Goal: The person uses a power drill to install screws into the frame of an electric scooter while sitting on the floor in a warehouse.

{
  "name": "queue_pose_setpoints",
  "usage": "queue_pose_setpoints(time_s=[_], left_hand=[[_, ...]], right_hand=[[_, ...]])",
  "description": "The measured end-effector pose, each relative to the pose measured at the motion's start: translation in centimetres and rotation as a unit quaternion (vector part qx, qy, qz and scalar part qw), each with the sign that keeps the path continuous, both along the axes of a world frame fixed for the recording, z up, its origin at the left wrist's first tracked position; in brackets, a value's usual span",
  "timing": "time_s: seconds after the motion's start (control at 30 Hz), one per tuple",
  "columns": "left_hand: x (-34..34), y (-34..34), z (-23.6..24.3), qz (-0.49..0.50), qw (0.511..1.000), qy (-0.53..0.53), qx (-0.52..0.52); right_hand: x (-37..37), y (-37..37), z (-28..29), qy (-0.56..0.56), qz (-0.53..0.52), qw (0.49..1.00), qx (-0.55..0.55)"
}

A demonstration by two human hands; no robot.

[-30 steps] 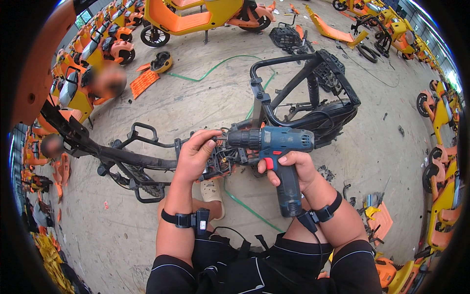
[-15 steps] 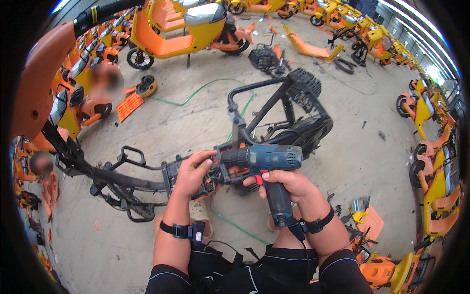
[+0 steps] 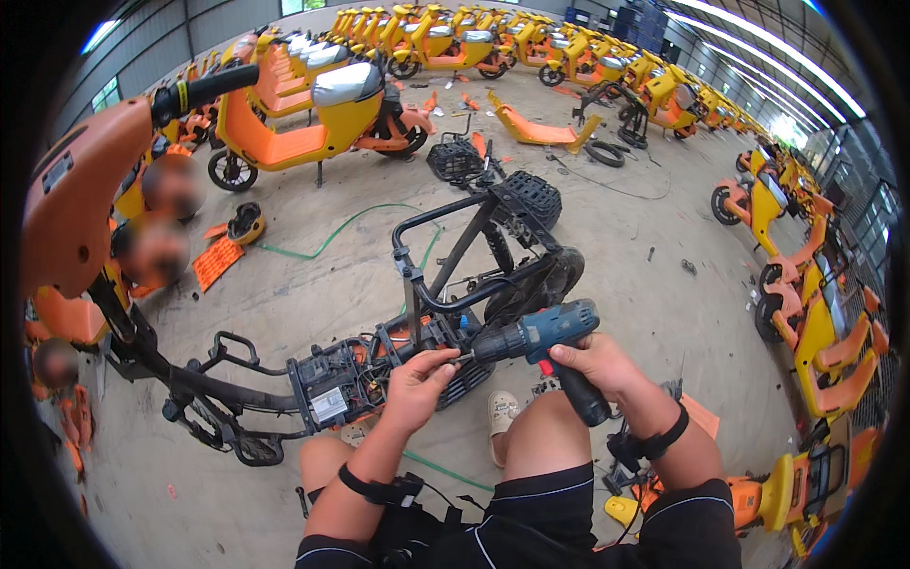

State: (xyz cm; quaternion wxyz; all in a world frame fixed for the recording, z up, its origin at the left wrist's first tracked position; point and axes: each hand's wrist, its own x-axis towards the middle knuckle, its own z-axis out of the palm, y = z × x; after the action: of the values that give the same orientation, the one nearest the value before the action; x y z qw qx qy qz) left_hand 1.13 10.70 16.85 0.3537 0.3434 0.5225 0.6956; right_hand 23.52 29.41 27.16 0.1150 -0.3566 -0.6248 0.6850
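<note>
My right hand [image 3: 602, 365] is wrapped round the grip of a dark blue cordless drill [image 3: 557, 327], its chuck pointing left and slightly down. At the chuck's front end my left hand [image 3: 417, 387] pinches with thumb and forefinger. Whatever small piece sits between those fingertips is too small to make out. Beyond both hands lies a stripped black scooter frame [image 3: 436, 216], with its open middle bay showing wires and a silver box [image 3: 329, 406]. A black rear wheel [image 3: 559, 275] is at its far end. An orange front cover [image 3: 71, 204] rises at the left.
A yellow and orange scooter [image 3: 327, 128] stands behind the frame, and rows of others line the hall. Loose on the floor are a helmet [image 3: 246, 223], an orange panel [image 3: 218, 263], a green strap [image 3: 351, 220], a black basket [image 3: 455, 158] and a tyre [image 3: 604, 154].
The view has tilted up. The drill has swung from nearly level to a slant, its grip toward the lower right. Both hands have shifted right, uncovering more of the frame's middle bay.
</note>
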Motion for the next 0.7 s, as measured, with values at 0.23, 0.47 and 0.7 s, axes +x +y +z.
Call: queue_pose_setpoints(time_s=[0.23,0.47,0.7], left_hand=[[3.4,7.0,6.5,-0.032,0.998,0.000,-0.045],[0.9,15.1,11.6,-0.115,0.986,0.099,-0.067],[-2.1,23.4,11.3,-0.172,0.967,0.183,-0.044]], right_hand=[[3.8,3.7,6.5,-0.119,-0.040,0.959,0.255],[3.4,9.5,12.5,-0.154,-0.032,0.846,0.509],[-0.6,11.4,16.2,-0.253,-0.067,0.680,0.685]])
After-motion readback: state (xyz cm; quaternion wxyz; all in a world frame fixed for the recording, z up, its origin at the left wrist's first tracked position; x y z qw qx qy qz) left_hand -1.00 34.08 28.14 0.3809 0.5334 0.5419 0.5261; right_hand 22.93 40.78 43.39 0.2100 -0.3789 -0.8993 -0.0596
